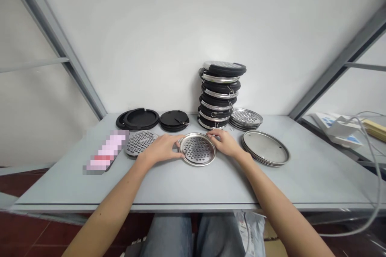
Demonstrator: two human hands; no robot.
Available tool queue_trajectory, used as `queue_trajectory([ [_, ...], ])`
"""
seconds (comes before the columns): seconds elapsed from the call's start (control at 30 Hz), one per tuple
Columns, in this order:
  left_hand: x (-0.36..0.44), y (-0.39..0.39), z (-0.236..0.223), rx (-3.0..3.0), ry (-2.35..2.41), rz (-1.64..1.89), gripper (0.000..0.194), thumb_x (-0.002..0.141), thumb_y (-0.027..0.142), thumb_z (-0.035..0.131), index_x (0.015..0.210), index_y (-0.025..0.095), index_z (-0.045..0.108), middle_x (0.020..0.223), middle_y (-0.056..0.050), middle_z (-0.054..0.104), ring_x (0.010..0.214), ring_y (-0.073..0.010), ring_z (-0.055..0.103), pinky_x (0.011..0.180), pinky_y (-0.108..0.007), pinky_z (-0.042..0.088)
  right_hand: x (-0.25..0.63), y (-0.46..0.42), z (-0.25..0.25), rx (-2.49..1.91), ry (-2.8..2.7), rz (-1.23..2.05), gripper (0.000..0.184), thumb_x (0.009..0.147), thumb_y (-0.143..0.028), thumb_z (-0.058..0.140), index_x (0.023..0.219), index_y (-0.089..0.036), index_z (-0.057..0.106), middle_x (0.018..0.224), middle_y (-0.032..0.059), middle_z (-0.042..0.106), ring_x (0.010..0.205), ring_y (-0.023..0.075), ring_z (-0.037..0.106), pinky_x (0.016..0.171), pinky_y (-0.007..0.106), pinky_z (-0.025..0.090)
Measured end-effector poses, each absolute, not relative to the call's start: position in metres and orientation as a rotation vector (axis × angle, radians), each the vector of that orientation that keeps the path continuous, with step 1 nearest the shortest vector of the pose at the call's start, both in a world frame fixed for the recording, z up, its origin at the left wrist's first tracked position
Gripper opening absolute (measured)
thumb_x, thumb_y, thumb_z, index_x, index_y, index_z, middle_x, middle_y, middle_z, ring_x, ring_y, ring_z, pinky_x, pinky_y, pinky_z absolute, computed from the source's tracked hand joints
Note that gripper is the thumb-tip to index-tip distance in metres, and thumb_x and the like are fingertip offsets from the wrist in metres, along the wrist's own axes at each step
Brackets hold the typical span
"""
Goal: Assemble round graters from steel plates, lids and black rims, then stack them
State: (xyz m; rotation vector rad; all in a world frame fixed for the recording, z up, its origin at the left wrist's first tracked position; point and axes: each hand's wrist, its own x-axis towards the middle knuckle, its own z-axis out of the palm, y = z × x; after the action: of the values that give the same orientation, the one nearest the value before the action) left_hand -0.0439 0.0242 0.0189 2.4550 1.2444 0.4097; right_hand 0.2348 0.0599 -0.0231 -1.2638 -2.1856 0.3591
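In front of me on the table lies a round shiny metal dish (208, 162) with a raised rim. Inside it sits a perforated metal disc (198, 149) with many small cut-outs. My left hand (161, 147) grips the dish's left rim, thumb low and fingers higher up. At the upper right rim, the bent fingers of my right hand (224, 141) hold the edge. Beside my left hand is a stack of loose perforated discs (138, 143). Plain round metal plates (265, 147) are stacked to the right of my right hand.
Behind the dish rises a tall stack of black-and-metal round assemblies (218, 98) with small wire clasps. Black rings (141, 118) and black discs (173, 119) lie back left. More perforated dishes (246, 117) stand back right. A blurred-out pink item (107, 150) lies left; a white cable (378, 184) hangs right.
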Motion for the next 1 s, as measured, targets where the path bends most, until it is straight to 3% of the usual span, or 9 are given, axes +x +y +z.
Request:
queue_trajectory([
  [0.07,-0.041,0.023,0.019,2.466,1.244,0.392,0.065,0.071,0.042,0.073,0.131,0.03,0.052,0.091,0.001,0.071,0.094,-0.026,0.064,0.085,-0.034,0.046,0.234,0.06,-0.024,-1.235,-2.214,0.359,0.027,0.089,-0.028,0.046,0.097,-0.019,0.07,0.099,0.0074,0.072,0.091,0.0224,0.065,0.083,0.035,0.049],
  [0.17,-0.037,0.022,0.015,2.525,1.187,0.437,0.068,0.068,0.047,0.075,0.129,0.027,0.054,0.106,-0.004,0.067,0.105,-0.0277,0.059,0.091,-0.036,0.044,0.23,0.06,-0.027,-1.148,-2.251,0.369,0.027,0.089,-0.026,0.047,0.1,-0.02,0.07,0.104,0.0085,0.069,0.097,0.0227,0.063,0.089,0.037,0.048],
  [0.3,-0.035,0.024,0.003,2.555,1.203,0.509,0.098,0.063,0.059,0.075,0.144,0.025,0.033,0.14,-0.01,0.045,0.128,-0.032,0.041,0.106,-0.043,0.033,0.223,0.058,-0.031,-1.108,-2.257,0.324,0.031,0.086,-0.029,0.053,0.112,-0.018,0.066,0.122,0.0125,0.061,0.112,0.0259,0.057,0.1,0.042,0.043],
  [0.4,-0.034,0.027,-0.005,2.522,1.247,0.468,0.108,0.064,0.065,0.071,0.148,0.019,0.021,0.15,-0.015,0.032,0.136,-0.0337,0.031,0.11,-0.045,0.028,0.216,0.056,-0.034,-1.061,-2.283,0.331,0.043,0.084,-0.032,0.057,0.124,-0.015,0.057,0.128,0.014,0.057,0.119,0.0271,0.052,0.104,0.044,0.039],
  [0.6,-0.029,0.026,-0.008,2.526,1.149,0.498,0.089,0.074,0.061,0.064,0.145,0.022,0.025,0.146,-0.012,0.04,0.133,-0.0323,0.038,0.108,-0.045,0.033,0.209,0.054,-0.04,-1.005,-2.329,0.324,0.058,0.085,-0.041,0.056,0.135,-0.014,0.046,0.131,0.0163,0.055,0.123,0.0296,0.049,0.105,0.048,0.036],
  [1.0,-0.027,0.033,-0.015,2.538,1.119,0.428,0.101,0.068,0.065,0.068,0.147,0.02,0.023,0.149,-0.013,0.035,0.136,-0.0373,0.032,0.111,-0.049,0.028,0.211,0.056,-0.044,-1.055,-2.336,0.291,0.063,0.087,-0.049,0.053,0.135,-0.011,0.043,0.134,0.0191,0.052,0.124,0.0314,0.046,0.105,0.05,0.036],
])
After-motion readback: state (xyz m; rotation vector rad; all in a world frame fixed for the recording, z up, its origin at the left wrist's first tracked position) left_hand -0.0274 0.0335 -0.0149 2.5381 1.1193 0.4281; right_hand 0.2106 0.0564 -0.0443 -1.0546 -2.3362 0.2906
